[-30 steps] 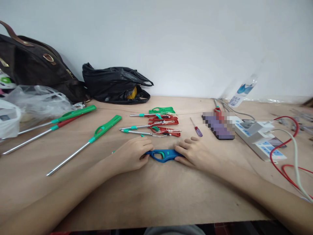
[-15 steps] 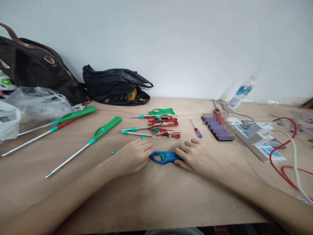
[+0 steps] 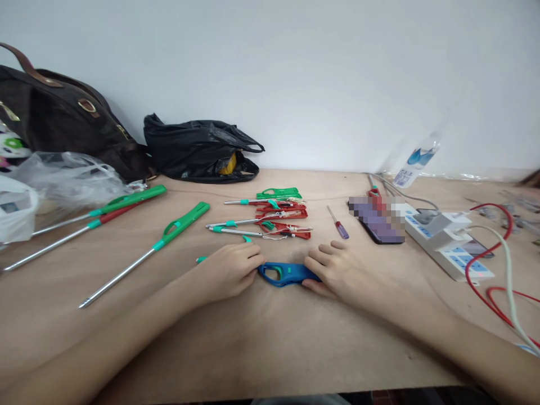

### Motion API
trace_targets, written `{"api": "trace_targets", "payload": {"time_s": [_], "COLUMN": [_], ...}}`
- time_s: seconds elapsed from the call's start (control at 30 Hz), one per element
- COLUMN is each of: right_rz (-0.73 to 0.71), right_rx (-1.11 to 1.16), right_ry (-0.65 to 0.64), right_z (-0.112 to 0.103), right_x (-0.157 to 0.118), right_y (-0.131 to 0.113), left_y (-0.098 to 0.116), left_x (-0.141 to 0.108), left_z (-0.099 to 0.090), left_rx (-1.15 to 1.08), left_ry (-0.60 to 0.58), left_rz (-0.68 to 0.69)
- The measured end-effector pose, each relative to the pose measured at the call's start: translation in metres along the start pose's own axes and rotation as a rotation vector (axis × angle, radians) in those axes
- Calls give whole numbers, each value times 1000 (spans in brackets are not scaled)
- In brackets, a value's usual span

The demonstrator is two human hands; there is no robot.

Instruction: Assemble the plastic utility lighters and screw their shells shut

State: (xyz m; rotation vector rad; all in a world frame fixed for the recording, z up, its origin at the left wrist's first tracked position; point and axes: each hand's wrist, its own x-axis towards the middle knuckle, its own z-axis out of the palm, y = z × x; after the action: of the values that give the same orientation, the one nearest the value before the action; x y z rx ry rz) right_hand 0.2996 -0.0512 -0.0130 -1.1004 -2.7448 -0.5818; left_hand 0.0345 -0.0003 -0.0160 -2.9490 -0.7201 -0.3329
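Note:
A blue gas lighter (image 3: pixel 291 272) with a green trigger lies crosswise between my hands, low over the table. My left hand (image 3: pixel 236 267) is closed on its front end and hides most of that part; a small green tip shows left of the hand. My right hand (image 3: pixel 333 269) grips the rear of the handle, thumb below and fingers above. Just beyond lie several opened lighters (image 3: pixel 282 214) in red casings, their metal tubes and inner parts showing. A green casing half (image 3: pixel 278 193) is behind them. A small screwdriver (image 3: pixel 338 223) with a purple handle rests to their right.
Long green lighters (image 3: pixel 181 225) lie on the left. Behind stand a black plastic bag (image 3: pixel 198 149) and a dark backpack (image 3: pixel 63 118). To the right are a phone (image 3: pixel 375 219), a white power strip (image 3: pixel 447 242), red and white cables (image 3: pixel 508 270) and a water bottle (image 3: pixel 417 160).
Almost nothing differs. Both hands keep their hold on the blue lighter, which sits very slightly lower in view; my right hand has shifted a little to the right.

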Motion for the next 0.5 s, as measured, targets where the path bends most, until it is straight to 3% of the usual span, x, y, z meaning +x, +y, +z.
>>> {"api": "trace_targets", "payload": {"time_s": [0.27, 0.5], "right_rz": [-8, 0], "right_rx": [-19, -8], "right_ry": [79, 73], "right_z": [1, -2], "right_x": [-1, -3], "right_y": [2, 3], "left_y": [-1, 0], "left_x": [1, 3], "left_z": [-3, -2], "left_rx": [-19, -54], "left_ry": [-8, -21], "left_rz": [-29, -56]}}
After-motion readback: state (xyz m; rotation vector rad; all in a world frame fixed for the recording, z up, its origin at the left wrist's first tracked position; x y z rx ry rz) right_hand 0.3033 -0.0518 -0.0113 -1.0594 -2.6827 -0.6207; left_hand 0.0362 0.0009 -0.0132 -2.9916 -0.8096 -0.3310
